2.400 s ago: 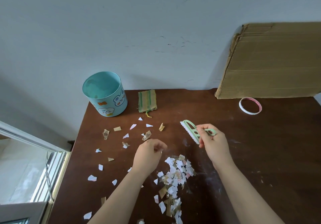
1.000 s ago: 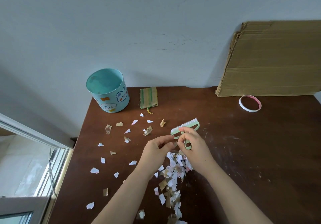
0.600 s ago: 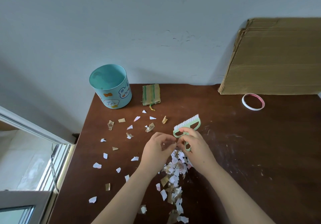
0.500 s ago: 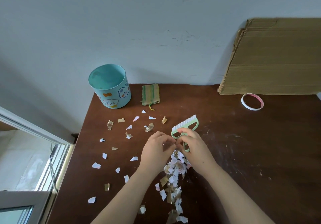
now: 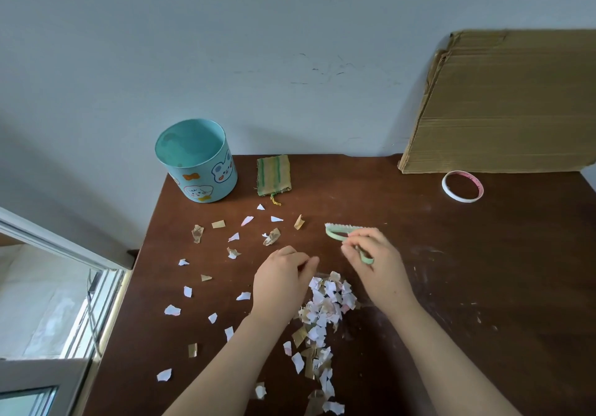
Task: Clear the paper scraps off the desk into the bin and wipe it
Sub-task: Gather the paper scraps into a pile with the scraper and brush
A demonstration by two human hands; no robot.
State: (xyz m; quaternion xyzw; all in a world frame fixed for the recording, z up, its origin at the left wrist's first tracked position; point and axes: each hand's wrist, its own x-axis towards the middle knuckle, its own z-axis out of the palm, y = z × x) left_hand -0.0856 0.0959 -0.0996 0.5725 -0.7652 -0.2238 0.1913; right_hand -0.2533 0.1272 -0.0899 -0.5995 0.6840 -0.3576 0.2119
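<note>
A heap of white and tan paper scraps (image 5: pixel 325 309) lies mid-desk, trailing toward the near edge. Loose scraps (image 5: pixel 232 252) are scattered to its left. My right hand (image 5: pixel 375 265) grips the handle of a small green brush (image 5: pixel 338 231) with white bristles, just beyond the heap. Curled on the desk at the heap's far-left side rests my left hand (image 5: pixel 283 278), fingertips pinched together; whether a scrap is in them cannot be told. The teal bin (image 5: pixel 196 160) with cartoon animals stands open at the far-left corner. A folded green-striped cloth (image 5: pixel 274 178) lies beside it.
The brown desk (image 5: pixel 467 270) meets a pale wall. A flattened cardboard box (image 5: pixel 503 102) leans on the wall at the far right, with a tape roll (image 5: pixel 462 186) in front of it. A window frame (image 5: pixel 61 286) runs along the desk's left edge.
My hands, close together a moment ago, have drawn apart. The brush has turned in my right hand, so its bristles now point away. The heap has not visibly moved.
</note>
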